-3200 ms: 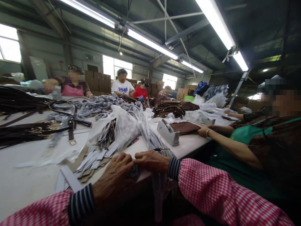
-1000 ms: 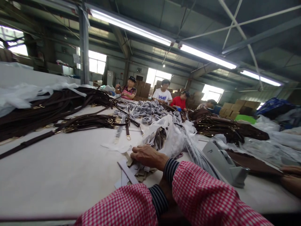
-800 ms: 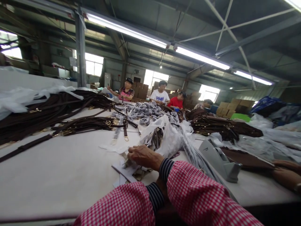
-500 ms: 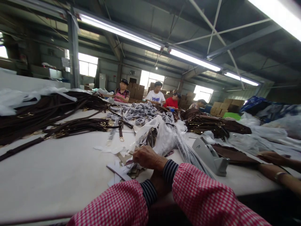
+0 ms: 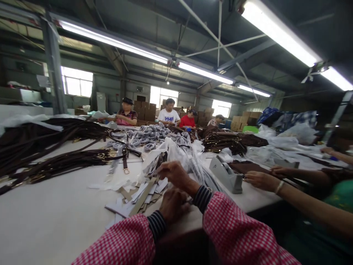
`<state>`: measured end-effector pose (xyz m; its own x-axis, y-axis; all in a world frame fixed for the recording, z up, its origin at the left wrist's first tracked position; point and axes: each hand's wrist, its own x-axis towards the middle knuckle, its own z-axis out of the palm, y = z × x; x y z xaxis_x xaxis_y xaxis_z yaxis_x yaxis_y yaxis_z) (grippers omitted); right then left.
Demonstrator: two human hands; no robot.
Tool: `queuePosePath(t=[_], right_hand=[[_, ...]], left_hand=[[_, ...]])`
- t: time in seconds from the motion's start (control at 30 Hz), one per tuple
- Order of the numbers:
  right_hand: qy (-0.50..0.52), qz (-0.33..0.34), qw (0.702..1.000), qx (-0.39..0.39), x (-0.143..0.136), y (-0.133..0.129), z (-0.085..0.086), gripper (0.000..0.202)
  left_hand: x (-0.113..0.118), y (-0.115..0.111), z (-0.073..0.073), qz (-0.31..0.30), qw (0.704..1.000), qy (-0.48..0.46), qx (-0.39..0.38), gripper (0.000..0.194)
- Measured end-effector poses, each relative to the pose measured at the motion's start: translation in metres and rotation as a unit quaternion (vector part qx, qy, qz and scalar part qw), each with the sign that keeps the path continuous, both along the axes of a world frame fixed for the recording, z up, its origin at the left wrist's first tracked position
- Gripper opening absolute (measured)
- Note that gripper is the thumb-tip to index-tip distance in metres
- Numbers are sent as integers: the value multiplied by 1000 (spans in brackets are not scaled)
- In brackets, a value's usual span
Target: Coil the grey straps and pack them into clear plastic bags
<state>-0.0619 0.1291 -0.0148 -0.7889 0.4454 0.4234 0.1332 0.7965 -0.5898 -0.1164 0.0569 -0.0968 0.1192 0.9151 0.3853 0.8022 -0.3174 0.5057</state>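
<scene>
On a white table [image 5: 68,209], left of the tape dispenser [image 5: 223,173], bunching up as a plastic bag [image 5: 179,149], hovering with right hand [image 5: 178,177] bent and left hand [image 5: 172,206] curled, either grasp impossible to tell, lying farther left as loose card strips [image 5: 142,198].

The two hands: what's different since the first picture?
Earlier they met by the edge of the table. Now the right hand has shifted left, to the bag and strips; the left hand is on its near side. What either holds isn't clear. The tape dispenser and straps stayed put.
</scene>
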Motion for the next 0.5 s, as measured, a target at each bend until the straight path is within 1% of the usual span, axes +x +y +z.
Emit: queuePosePath(t=[0.03,0.1,0.17,0.23,0.3,0.33,0.4,0.47,0.5], right_hand=[[74,-32,996,-48,18,-1,7,17],[207,-86,968,-117,60,-8,17,15],[280,-134,943,-119,102,-21,19,18],[299,-177,933,-88,139,-38,10,18],[288,-188,939,-32,166,-55,-8,15],[278,-180,944,4,176,-61,-18,13],[261,-148,950,81,187,-72,-38,9],[239,-112,952,152,193,-78,-51,8],[223,-96,952,185,194,-80,-55,9]], left_hand=[[-2,2,3,12,999,-34,-8,18],[-7,8,12,29,992,-119,-39,25],[-13,13,25,35,975,-206,-80,34],[-18,15,37,30,953,-280,-112,41],[-22,13,46,18,934,-331,-133,47],[-23,11,49,4,921,-360,-148,49],[-22,6,51,-32,883,-432,-182,52],[-18,0,51,-79,835,-501,-212,48],[-15,-3,51,-100,815,-525,-224,45]])
